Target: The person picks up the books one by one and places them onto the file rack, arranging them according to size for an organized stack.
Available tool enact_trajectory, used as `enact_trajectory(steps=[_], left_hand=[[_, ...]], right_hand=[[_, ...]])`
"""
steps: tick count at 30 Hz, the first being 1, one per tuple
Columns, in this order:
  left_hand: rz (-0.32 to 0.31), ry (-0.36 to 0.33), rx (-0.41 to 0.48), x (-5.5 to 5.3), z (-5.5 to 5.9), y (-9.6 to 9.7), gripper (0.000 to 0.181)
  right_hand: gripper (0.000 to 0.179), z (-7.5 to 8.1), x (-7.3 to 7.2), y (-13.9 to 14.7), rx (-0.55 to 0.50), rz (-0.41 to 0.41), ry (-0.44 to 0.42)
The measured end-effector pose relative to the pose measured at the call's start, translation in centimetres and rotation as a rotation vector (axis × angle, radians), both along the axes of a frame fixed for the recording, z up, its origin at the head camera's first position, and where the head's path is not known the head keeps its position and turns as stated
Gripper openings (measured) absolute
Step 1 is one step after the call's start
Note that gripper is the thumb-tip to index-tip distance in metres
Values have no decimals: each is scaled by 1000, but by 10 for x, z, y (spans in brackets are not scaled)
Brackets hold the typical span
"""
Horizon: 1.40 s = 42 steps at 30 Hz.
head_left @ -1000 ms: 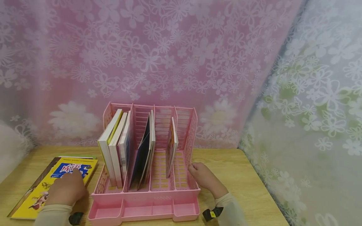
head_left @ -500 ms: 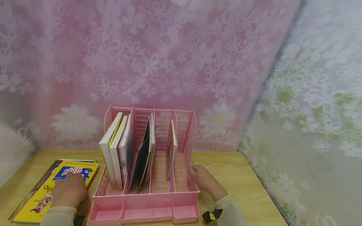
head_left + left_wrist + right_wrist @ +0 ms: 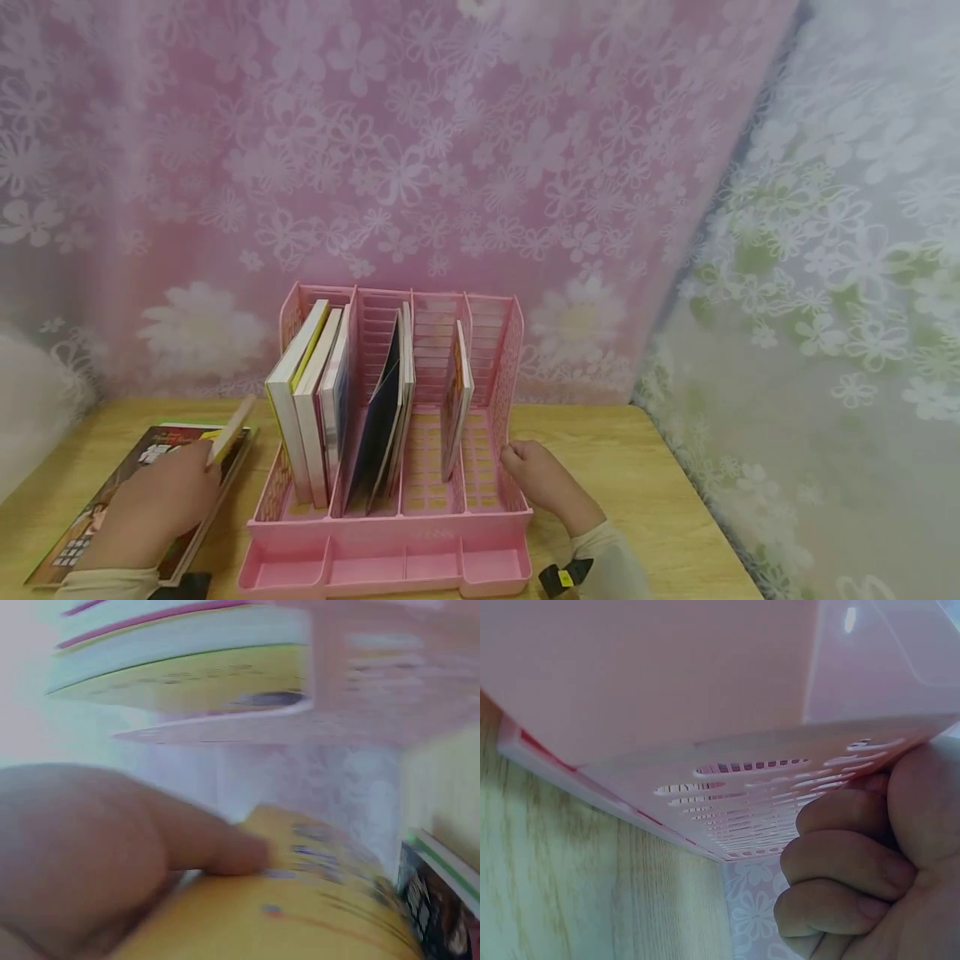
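My left hand (image 3: pixel 153 508) grips a yellow book (image 3: pixel 247 922), its thumb lying on the cover in the left wrist view. In the head view the book stands edge-on, mostly hidden behind the hand, with its pale edge (image 3: pixel 238 423) showing. Under the hand a dark-covered book (image 3: pixel 93 521) lies on the table with a green edge behind it. My right hand (image 3: pixel 542 477) pinches the right side wall of a pink book rack (image 3: pixel 390 527); its other fingers are curled beside the slotted wall (image 3: pixel 742 802) in the right wrist view.
Thick white-edged books (image 3: pixel 303 400) lean in the rack's left compartment. Thin dark books (image 3: pixel 375 433) stand in the second, and another thin book (image 3: pixel 456 400) farther right. Shallow trays (image 3: pixel 285 567) run along the front. A pink flowered curtain (image 3: pixel 405 167) hangs behind the wooden table (image 3: pixel 607 450).
The yellow book, flat under my left hand before, is now lifted and tipped on edge, uncovering the dark book. My right hand stays at the rack's wall.
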<state>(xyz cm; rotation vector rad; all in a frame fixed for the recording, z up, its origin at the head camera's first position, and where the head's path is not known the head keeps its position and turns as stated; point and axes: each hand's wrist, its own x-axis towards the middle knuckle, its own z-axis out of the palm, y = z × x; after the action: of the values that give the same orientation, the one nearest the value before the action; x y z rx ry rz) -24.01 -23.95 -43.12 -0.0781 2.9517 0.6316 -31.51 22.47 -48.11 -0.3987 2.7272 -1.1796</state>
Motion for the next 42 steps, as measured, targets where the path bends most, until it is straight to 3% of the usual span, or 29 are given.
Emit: enact_trajectory(steps=[3, 7, 10, 16, 22, 29, 35, 39, 42], left_hand=[[97, 187, 52, 4, 13, 6, 37], [280, 403, 145, 5, 19, 16, 43], [358, 489, 174, 4, 20, 19, 43], [369, 570, 180, 2, 14, 21, 45], [436, 731, 213, -1, 2, 16, 47], [439, 791, 199, -9, -12, 14, 42], [429, 877, 193, -10, -16, 15, 38], [440, 829, 188, -11, -19, 13, 39], [480, 770, 211, -12, -20, 10, 43]], right_hand=[[42, 2, -1, 1, 1, -6, 11], [41, 2, 0, 1, 2, -8, -5], [41, 1, 1, 0, 1, -3, -10], [39, 0, 1, -2, -27, -3, -13], [40, 0, 0, -2, -38, 9, -18], [41, -1, 0, -1, -22, 4, -7], [40, -2, 1, -1, -13, 8, 1], [40, -1, 0, -1, -14, 10, 8], [40, -1, 0, -1, -16, 13, 15]])
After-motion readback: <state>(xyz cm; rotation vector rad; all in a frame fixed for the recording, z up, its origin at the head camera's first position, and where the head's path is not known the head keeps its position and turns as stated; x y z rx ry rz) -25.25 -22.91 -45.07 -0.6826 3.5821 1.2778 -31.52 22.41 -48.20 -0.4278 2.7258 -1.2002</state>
